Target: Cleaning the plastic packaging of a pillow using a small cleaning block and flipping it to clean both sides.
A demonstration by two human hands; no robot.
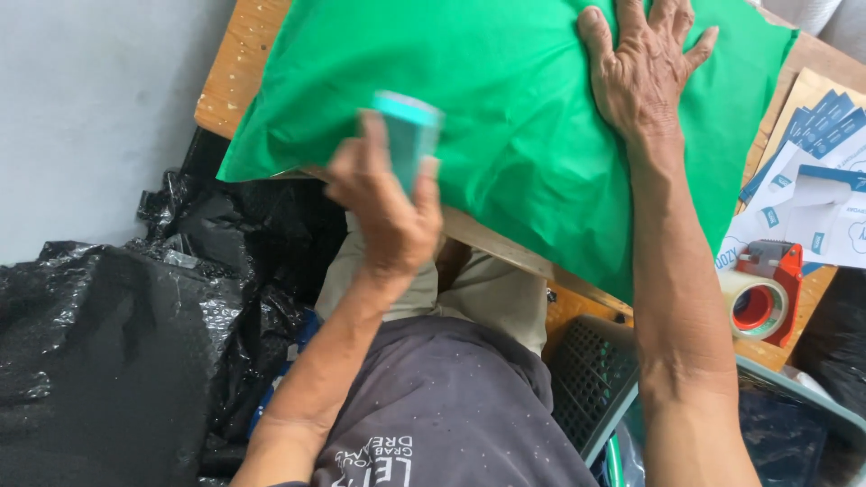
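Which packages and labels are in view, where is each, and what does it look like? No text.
Green mailer bag: flat on the wooden table, puffy, plain green; right hand pressed on it.
Paper labels: table's right edge, fanned stack, white and blue.
Black bubble wrap: lower left, crumpled, glossy black.
Small teal object: in left hand, blurred; kind unclear.
Tape dispenser: right, red, clear roll.

packing workshop; green mailer bag (505, 117), tape dispenser (762, 293), labels (816, 194)
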